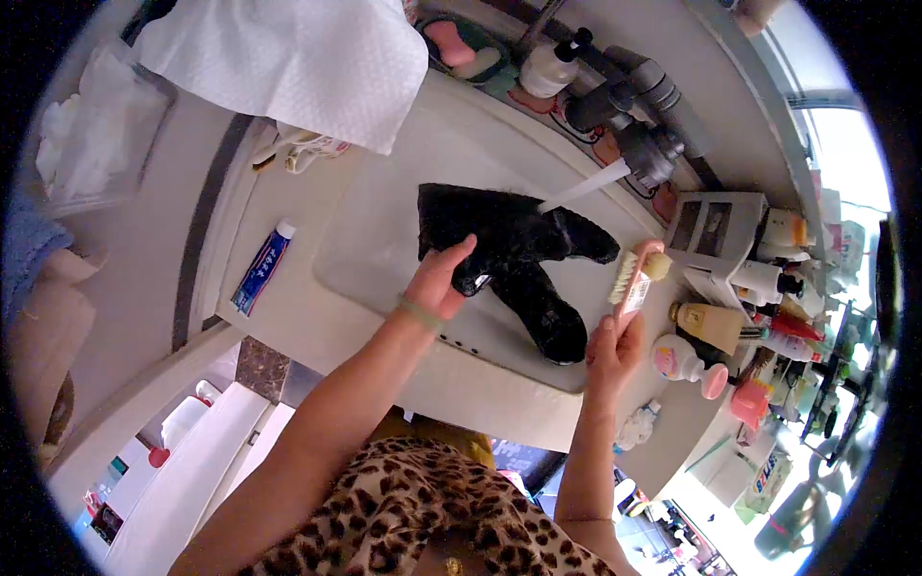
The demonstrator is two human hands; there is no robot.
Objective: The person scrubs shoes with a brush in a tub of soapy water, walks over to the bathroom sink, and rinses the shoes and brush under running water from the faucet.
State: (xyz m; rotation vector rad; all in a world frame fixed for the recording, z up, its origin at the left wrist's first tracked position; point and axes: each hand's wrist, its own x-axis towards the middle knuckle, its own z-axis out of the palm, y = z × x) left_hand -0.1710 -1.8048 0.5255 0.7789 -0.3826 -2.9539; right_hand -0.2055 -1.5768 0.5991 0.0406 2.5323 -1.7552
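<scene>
A pair of wet-looking black boots [495,235] lies over the white sink [370,254], toes pointing to the right and toward me. My left hand [442,278] is closed on the boots near their upper part, with some fingers hidden behind the black material. Water runs from the dark faucet [651,152] in a white stream that meets the upper boot. At the sink's right rim, my right hand [615,348] grips the handle of a pink scrub brush [634,283]. Its pale bristles face the boots, and brush and boots are apart.
A blue toothpaste tube [264,267] lies on the left counter, below a hanging white towel [298,62]. Behind the sink are a soap dish [463,48] and a pump bottle [552,67]. Several bottles and a small drawer unit [715,230] crowd the right side.
</scene>
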